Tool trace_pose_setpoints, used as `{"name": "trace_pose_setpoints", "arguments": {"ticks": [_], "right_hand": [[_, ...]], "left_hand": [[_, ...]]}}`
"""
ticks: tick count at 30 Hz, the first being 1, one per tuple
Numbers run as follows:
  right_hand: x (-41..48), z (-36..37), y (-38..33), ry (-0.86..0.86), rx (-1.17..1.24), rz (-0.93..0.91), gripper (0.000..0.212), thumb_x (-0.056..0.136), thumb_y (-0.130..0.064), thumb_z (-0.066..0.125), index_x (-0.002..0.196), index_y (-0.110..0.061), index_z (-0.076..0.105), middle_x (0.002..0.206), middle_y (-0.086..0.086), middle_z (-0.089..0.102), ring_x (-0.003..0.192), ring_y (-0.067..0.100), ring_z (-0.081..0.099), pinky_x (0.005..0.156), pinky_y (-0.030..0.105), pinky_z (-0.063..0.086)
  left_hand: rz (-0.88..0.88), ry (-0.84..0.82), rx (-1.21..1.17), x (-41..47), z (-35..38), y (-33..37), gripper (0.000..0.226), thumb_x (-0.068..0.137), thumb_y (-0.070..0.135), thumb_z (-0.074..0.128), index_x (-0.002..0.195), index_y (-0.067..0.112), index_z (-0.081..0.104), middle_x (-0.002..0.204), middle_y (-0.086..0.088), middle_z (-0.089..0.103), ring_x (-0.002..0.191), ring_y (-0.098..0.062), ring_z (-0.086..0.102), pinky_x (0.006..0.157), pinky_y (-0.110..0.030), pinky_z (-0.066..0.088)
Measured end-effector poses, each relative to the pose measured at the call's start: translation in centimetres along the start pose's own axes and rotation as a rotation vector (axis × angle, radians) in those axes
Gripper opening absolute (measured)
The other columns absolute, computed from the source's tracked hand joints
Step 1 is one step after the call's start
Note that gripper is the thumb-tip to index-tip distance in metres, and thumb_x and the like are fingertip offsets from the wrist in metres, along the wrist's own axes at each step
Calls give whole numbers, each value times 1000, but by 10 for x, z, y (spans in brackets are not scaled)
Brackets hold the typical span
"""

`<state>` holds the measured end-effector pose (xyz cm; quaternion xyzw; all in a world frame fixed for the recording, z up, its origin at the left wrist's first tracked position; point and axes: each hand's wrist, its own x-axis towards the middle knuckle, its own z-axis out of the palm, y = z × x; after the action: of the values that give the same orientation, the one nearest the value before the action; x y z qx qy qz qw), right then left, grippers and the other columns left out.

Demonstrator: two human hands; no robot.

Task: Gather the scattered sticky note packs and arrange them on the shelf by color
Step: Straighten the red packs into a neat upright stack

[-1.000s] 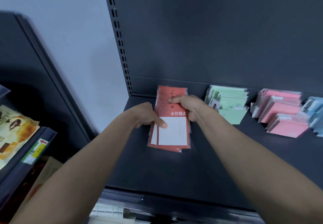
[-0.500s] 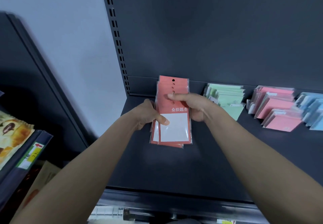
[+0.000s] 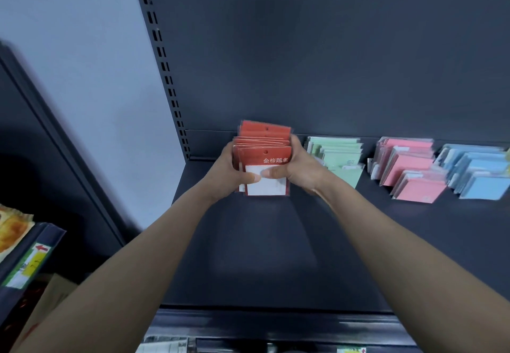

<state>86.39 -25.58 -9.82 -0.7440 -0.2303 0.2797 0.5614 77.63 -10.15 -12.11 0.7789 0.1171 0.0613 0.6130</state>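
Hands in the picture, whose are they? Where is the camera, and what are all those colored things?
There is no machine here, just a person. The camera sits on their head and looks down, so you see their own two arms. The left hand and right hand grip a bundle of red packs of sticky notes at the back of a dark shelf. To the right lie green packs, then pink packs, then blue packs, each color in its own group.
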Motion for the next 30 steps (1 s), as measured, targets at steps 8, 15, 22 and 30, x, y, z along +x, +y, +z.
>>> {"name": "trace_pose_setpoints", "arguments": {"ticks": [8, 15, 22, 30], "right_hand": [[1, 7, 21, 43, 106, 74, 84, 79, 18, 58, 145, -19, 20, 112, 4, 61, 102, 19, 59, 83, 29, 52], [5, 10, 27, 16, 5, 54, 79, 82, 13, 57, 143, -22, 21, 110, -2, 60, 106, 16, 57, 93, 33, 49], [10, 19, 28, 134, -48, 108, 64, 85, 0, 64, 138, -16, 31, 120, 5, 61, 108, 22, 61, 87, 34, 51], [11, 17, 25, 167, -122, 57, 72, 87, -1, 63, 145, -18, 25, 125, 1, 59, 112, 17, 57, 93, 26, 46]], "left_hand": [[-32, -29, -46, 7, 13, -21, 76, 88, 16, 63, 144, 24, 13, 130, 9, 48, 120, -9, 51, 91, -21, 46], [-6, -44, 35, 10, 18, -22, 69, 92, 16, 56, 144, 24, 12, 123, 17, 47, 114, -2, 49, 90, -18, 41], [-34, 7, -8, 22, 13, -22, 58, 88, 10, 59, 137, 24, 31, 126, 3, 56, 115, -16, 56, 98, -39, 47], [3, 106, -22, 24, 18, -21, 57, 88, 6, 58, 136, 22, 32, 126, 2, 55, 109, -8, 56, 84, -19, 47]]}}
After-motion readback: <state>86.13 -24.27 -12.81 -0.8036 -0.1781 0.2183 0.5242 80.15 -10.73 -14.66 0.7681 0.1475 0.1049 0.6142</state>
